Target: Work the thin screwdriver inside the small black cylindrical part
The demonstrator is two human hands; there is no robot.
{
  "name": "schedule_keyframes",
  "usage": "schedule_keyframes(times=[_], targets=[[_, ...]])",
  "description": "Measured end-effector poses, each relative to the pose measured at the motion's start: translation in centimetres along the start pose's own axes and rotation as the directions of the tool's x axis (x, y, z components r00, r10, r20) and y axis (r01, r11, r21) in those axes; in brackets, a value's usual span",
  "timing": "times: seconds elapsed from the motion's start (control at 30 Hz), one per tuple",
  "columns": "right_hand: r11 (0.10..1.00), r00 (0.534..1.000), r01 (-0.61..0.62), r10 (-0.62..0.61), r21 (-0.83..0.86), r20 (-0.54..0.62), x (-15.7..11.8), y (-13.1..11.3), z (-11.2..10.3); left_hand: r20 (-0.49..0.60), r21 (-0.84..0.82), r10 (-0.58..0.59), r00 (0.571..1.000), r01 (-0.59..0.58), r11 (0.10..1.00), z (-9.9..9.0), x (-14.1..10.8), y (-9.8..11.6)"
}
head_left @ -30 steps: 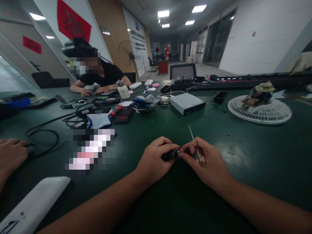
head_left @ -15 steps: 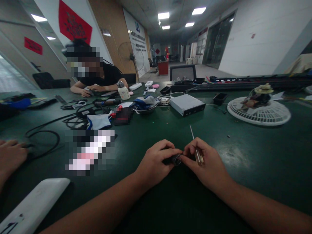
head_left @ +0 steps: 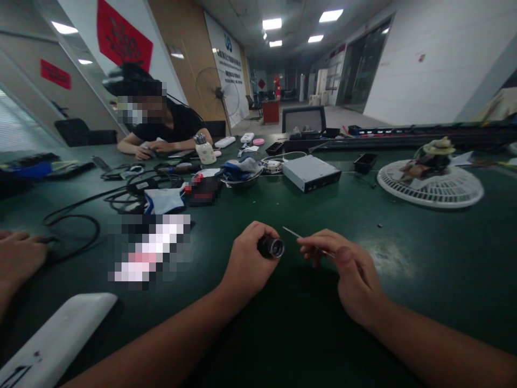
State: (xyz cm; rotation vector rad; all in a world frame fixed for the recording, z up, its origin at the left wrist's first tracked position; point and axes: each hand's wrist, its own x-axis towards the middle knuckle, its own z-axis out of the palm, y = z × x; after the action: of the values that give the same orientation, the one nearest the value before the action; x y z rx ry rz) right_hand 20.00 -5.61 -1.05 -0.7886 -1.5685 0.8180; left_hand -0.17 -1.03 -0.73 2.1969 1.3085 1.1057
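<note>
Gripping a small black cylinder with a round, glassy end, the left hand closes around its body. The right hand pinches a thin screwdriver, whose tip points toward the cylinder, just apart from it. Bare dark green desk gives open room to the right of the hands, reaching a white fan guard; a silver drive enclosure sits ahead. A blurred object lies to the left. The far white banner's writing is too small to read.
</note>
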Motion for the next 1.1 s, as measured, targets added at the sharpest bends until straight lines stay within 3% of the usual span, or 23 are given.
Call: schedule_keyframes(times=[0.13,0.43,0.63,0.8,0.97,1.1], targets=[[0.996,0.996,0.078,-0.079,0.038,0.039,-0.05,-0.39,-0.1,-0.018,0.03,-0.049,0.999,0.049,0.998,0.06,-0.02,-0.12],[0.999,0.979,0.029,-0.022,-0.032,0.203,0.18,-0.67,0.08,0.022,0.03,0.003,1.0,-0.004,1.0,0.15,-0.17,-0.07],[0.992,0.997,0.012,-0.002,-0.122,0.078,-0.07,-0.73,0.19,0.033,0.033,0.019,0.999,-0.021,0.999,0.15,-0.16,-0.05],[0.995,0.975,0.04,-0.019,-0.093,0.22,-0.12,-0.71,0.16,0.058,0.027,0.038,0.998,-0.04,0.999,0.12,-0.17,0.07],[0.983,0.999,0.015,-0.006,-0.183,0.054,-0.29,-0.66,0.13,0.066,0.024,0.047,0.997,-0.049,0.999,0.13,-0.12,0.12],[0.988,0.988,0.024,0.0,-0.155,0.154,-0.17,-0.89,0.13,0.067,0.025,0.046,0.997,-0.048,0.999,0.12,-0.14,0.11]])
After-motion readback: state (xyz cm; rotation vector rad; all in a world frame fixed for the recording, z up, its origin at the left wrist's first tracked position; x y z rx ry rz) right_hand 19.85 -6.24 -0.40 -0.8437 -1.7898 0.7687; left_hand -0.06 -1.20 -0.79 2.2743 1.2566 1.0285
